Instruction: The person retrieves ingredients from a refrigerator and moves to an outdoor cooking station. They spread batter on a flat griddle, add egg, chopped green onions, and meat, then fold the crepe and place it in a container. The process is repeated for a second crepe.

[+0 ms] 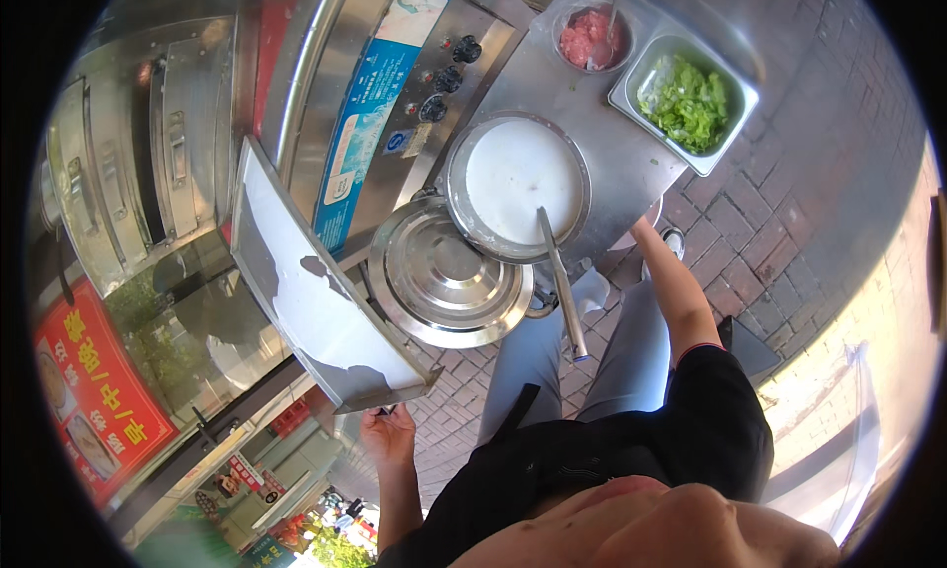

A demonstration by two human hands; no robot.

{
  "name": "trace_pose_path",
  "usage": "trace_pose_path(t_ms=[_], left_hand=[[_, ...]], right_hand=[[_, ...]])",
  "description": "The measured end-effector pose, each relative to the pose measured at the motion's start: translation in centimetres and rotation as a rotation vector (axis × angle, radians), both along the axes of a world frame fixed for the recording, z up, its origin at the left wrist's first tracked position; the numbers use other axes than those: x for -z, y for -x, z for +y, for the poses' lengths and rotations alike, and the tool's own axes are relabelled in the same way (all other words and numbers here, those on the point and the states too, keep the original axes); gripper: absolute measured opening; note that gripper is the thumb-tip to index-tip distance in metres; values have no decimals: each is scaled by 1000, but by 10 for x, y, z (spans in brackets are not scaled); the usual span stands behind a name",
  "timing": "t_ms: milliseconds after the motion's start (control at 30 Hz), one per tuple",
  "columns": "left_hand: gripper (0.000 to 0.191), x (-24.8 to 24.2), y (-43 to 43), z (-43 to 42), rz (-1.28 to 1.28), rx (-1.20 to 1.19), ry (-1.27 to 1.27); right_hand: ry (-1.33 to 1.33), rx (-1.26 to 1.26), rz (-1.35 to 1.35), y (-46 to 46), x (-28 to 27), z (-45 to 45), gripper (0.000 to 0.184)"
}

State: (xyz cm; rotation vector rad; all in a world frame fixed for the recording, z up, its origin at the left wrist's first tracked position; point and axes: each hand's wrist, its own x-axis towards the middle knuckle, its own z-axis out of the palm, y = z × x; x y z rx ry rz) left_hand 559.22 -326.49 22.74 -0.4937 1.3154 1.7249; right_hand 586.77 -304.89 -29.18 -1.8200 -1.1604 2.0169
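My left hand [389, 436] grips the small handle at the near end of a shallow metal steamer tray [425, 384]. A thin white layer of batter or rice sheet [318, 309] covers much of that tray, with bare grey patches showing. My right forearm [669, 279] reaches down past the corner of a steel counter [629, 172]. The fingers of that hand are hidden there, beside a partly seen white container [655, 211]. A pot of white liquid [518, 172] stands between my arms, and a metal ladle [564, 294] rests in it, handle towards me.
A lidded steel pot [453, 268] stands beside the liquid. Farther back are a bowl of raw minced meat [584, 39] with a spoon and a steel pan of chopped lettuce [684, 102]. The steel steamer cabinet's control knobs [447, 79] lie left of these. Brick paving [740, 250] lies below.
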Motion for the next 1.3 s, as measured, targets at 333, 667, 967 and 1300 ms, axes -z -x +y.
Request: trace_pose_path(t_ms=[333, 667, 967, 1300], left_hand=[[20, 5, -25, 16, -170, 23, -108], [22, -6, -74, 62, -193, -22, -113], [25, -2, -93, 67, -136, -166, -106], [25, -14, -102, 75, -131, -201, -104]], right_hand=[[130, 804, 416, -139, -280, 14, 28], [-292, 464, 578, 19, -476, 271, 29], [-532, 317, 167, 121, -493, 349, 35], [-584, 451, 233, 131, -466, 358, 32]])
